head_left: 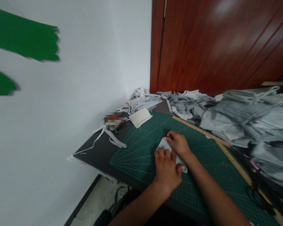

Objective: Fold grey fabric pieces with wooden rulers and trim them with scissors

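A folded piece of pale grey cloth (165, 144) lies on the green cutting mat (136, 157), slanting from upper left to lower right. My left hand (166, 171) rests on it palm down, fingers spread along its near side and the thumb by its lower right end. At the far end my right hand (179, 144) is closed, with thumb and forefinger pinching the cloth's upper corner. Part of the cloth's middle is hidden beneath both hands.
Wooden rulers (200, 129) edge the mat on the right. Beyond them are heaped grey cloths (245, 116), with dark-handled scissors (259, 194) at lower right. A cream cloth piece (141, 117), scraps (141, 102) and fabric strips (115, 139) lie at left, beside the white wall (85, 78).
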A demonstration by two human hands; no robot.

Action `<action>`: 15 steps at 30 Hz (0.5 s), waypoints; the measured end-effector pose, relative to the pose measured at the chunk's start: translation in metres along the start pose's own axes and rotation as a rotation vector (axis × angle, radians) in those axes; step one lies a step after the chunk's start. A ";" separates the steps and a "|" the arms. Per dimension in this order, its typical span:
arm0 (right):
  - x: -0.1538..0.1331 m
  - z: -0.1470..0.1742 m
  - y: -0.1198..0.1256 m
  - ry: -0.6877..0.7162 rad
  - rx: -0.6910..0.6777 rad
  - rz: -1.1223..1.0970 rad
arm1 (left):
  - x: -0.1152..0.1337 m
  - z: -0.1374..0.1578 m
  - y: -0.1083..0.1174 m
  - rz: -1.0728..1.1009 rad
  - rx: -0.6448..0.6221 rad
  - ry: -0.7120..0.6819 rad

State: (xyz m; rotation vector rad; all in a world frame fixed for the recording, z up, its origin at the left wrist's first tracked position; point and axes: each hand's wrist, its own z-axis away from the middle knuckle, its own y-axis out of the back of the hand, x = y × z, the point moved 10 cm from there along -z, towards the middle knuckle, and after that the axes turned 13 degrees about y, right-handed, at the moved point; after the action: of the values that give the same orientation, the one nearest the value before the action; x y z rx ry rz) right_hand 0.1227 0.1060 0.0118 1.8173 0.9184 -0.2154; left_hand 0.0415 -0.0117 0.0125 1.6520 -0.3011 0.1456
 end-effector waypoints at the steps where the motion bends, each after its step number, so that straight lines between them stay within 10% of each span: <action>1: -0.001 0.000 0.003 0.009 -0.007 0.032 | 0.000 0.000 0.001 -0.002 0.009 -0.003; 15: 0.013 0.052 0.048 0.001 -0.275 0.349 | 0.002 -0.003 0.006 -0.003 0.032 -0.037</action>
State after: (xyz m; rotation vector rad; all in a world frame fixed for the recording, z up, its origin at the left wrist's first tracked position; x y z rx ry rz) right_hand 0.1781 0.0602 0.0164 1.6851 0.5851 0.1262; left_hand 0.0421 -0.0092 0.0187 1.6879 -0.3253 0.1181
